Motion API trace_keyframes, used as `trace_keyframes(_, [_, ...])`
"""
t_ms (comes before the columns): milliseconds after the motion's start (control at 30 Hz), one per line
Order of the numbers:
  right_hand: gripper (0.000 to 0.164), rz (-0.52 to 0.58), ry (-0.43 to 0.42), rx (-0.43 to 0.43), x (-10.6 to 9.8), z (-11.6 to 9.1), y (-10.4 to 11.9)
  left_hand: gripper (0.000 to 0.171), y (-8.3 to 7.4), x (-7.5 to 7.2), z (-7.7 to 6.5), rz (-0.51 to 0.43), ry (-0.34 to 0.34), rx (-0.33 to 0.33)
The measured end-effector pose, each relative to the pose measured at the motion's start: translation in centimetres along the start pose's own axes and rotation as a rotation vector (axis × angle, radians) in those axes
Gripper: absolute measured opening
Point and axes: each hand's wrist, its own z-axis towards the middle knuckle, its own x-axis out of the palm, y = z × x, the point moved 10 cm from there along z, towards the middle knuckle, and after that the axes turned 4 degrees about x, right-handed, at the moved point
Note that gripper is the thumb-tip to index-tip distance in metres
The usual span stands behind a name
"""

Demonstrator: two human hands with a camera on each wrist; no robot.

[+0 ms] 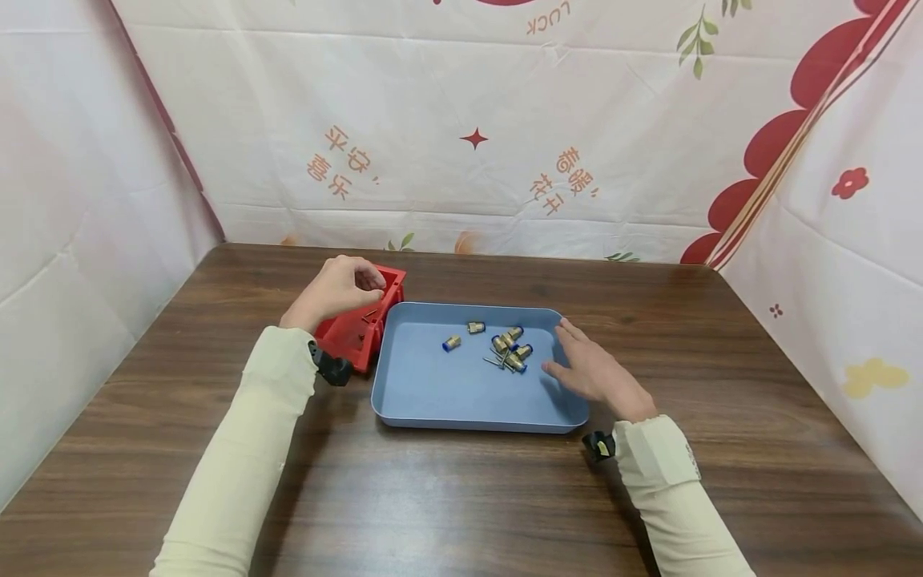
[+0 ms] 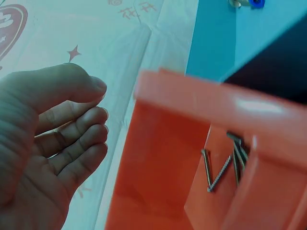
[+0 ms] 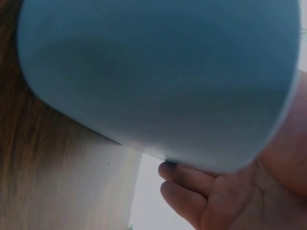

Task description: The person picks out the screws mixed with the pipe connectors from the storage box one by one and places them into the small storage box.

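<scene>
My left hand [image 1: 337,290] hovers over the red plastic bin [image 1: 397,277], its fingers loosely bent. In the left wrist view, the thumb and fingertips [image 2: 98,115] curve toward each other beside the bin, with nothing visible between them. Several screws [image 2: 235,153] lie inside the bin. My right hand [image 1: 593,370] is at the right end of the blue tray [image 1: 447,405], fingers nearly straight by the far corner and thumb over the tray. In the right wrist view the tray wall [image 3: 158,96] hides the thumb.
Several brass pneumatic fittings with blue collars [image 1: 452,344] lie in the tray, most of them clustered right of its middle with a few loose screws [image 1: 493,362]. The bin stands close against the tray's left side on a dark wooden table [image 1: 447,497]. A printed cloth [image 1: 433,96] hangs behind.
</scene>
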Motion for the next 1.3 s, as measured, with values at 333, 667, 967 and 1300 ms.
trace_keyframes(333, [0.07, 0.002, 0.003, -0.013, -0.1, -0.1, 0.1, 0.02, -2.3, 1.5, 1.2, -0.004, 0.025, 0.069])
trace_keyframes(667, [0.07, 0.005, 0.003, -0.005, -0.1, -0.1, -0.1, 0.023, -4.2, 3.6, 2.4, -0.015, 0.069, 0.061])
trace_keyframes(967, [0.07, 0.01, -0.006, -0.005, 0.0, -0.1, 0.0, 0.028, -6.6, 7.6, 3.2, 0.019, 0.151, 0.17])
trace_keyframes(1300, [0.069, 0.004, -0.019, -0.005, -0.1, -0.1, 0.0, 0.026, -8.9, 11.5, 3.9, -0.02, 0.237, 0.219])
